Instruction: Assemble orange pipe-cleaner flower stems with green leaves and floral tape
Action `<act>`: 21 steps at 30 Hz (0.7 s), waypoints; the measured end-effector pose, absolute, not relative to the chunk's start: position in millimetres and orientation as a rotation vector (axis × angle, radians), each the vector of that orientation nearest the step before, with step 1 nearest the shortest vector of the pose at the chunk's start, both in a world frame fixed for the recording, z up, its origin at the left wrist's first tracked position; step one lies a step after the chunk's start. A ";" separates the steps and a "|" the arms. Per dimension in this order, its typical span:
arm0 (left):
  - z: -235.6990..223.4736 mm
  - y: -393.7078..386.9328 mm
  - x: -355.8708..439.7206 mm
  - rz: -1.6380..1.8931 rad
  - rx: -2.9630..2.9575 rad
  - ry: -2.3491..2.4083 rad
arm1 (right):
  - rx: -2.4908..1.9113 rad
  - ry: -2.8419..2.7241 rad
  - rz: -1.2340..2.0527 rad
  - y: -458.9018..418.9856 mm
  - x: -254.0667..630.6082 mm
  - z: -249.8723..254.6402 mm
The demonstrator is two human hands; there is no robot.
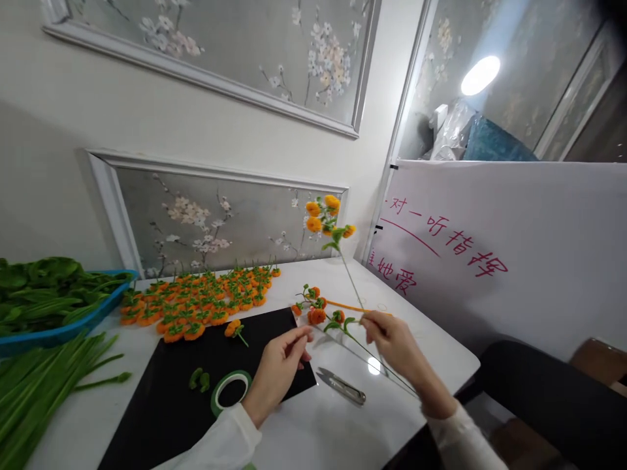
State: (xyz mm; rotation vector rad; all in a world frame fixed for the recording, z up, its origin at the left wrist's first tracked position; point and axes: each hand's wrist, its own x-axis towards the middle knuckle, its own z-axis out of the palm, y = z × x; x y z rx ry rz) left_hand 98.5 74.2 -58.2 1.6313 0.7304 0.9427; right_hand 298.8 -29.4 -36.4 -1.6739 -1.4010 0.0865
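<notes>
So my right hand pinches the yellow flower spray, stem slanting up far-left over the table, with my left hand (tbh can't tell if it's holding anything) off left.

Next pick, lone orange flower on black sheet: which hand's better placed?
Probably the left hand: it's over the black sheet, nearer the lone flower. The right hand is farther and seems to pinch the stem of the raised spray.
</notes>
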 end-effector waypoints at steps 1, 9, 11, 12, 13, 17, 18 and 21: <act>-62.7 72.8 100.6 0.924 1.643 0.720 | -1.776 -1.406 0.055 -36.4 317.1 -39.5; -84.3 81.1 100.1 0.828 1.679 0.778 | -2.128 -1.322 -0.030 -34.2 420.6 -77.0; -89.9 82.2 98.4 0.813 1.675 0.787 | -2.189 -1.321 -0.042 -24.4 433.6 -84.7; -92.4 82.3 97.9 0.807 1.672 0.791 | -2.219 -1.323 -0.050 -19.7 438.7 -88.1; -94.6 82.4 97.6 0.804 1.667 0.798 | -2.247 -1.329 -0.059 -15.4 443.1 -91.3; -98.7 82.5 98.1 0.799 1.667 0.815 | -2.351 -1.355 -0.088 -2.5 455.4 -100.7; -99.0 82.5 98.3 0.797 1.679 0.813 | -2.377 -1.356 -0.094 0.0 457.4 -102.3; -99.4 82.4 98.8 0.782 1.725 0.816 | -2.445 -1.365 -0.102 6.4 460.6 -105.6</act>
